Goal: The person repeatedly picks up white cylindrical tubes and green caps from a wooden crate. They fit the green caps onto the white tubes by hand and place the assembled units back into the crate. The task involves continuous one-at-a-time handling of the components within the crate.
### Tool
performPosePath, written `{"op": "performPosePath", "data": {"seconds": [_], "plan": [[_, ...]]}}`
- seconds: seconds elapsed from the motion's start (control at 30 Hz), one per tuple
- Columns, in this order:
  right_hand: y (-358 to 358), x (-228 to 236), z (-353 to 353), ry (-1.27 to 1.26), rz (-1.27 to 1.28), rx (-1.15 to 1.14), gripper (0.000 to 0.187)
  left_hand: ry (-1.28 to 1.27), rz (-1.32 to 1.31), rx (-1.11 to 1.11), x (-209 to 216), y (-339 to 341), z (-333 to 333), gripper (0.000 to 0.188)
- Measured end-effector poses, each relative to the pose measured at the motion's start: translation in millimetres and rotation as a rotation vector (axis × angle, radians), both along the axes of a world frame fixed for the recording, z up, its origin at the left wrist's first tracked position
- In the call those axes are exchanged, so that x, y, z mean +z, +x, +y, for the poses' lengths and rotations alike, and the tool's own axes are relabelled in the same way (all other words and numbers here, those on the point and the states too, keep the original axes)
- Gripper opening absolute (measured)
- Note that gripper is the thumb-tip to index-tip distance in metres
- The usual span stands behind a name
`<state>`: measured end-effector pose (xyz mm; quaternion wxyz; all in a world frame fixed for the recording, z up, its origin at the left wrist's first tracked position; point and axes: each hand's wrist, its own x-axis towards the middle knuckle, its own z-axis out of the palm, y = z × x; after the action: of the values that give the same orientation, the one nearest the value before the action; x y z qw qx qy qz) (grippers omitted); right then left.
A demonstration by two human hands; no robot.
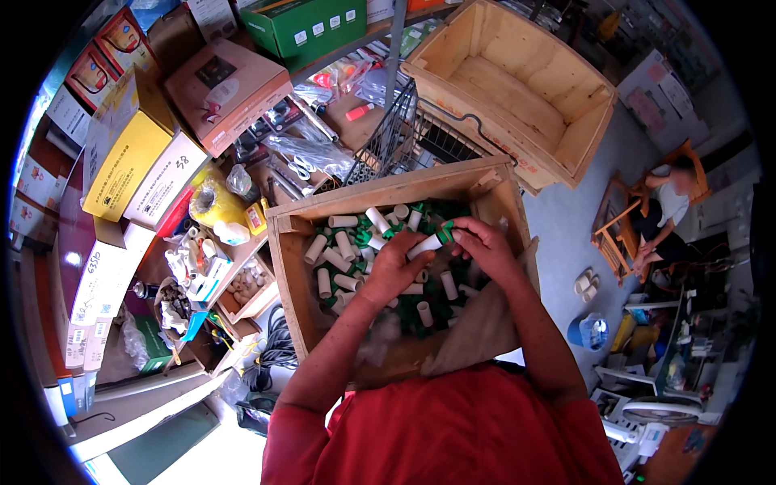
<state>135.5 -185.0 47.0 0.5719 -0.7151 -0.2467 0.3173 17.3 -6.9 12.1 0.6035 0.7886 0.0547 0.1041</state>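
Note:
In front of me a wooden crate (388, 187) holds many short white plastic tubes (344, 245) with green fittings, lying in a loose jumble. Above the pile I hold one white tube with a green fitting (436, 240) between both hands. My left hand (394, 265) is closed round the white tube end. The fingers of my right hand (487, 244) pinch the green end, partly covering it. A pale cloth or sack (477, 327) hangs over the crate's near right side.
Beyond the crate stand a black wire basket (412, 129) and a larger wooden box (517, 97). Cardboard boxes (226, 93) and shelves of goods crowd the left. On the right a person (671, 202) sits on a wooden chair, near slippers (587, 284) and a blue bin (588, 331).

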Motion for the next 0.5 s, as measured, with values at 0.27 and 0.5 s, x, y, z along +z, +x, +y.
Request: {"op": "performPosePath", "data": {"seconds": [0.27, 0.5], "plan": [[-3.7, 4.6, 2.1, 0.018, -0.008, 0.001, 0.022, -0.044, 0.016, 0.007, 1.8, -2.0, 1.1, 0.027], [-5.0, 5.4, 2.3, 0.031, 0.01, -0.02, 0.025, -0.105, 0.003, -0.007, -1.0, -1.2, 3.5, 0.027]]}}
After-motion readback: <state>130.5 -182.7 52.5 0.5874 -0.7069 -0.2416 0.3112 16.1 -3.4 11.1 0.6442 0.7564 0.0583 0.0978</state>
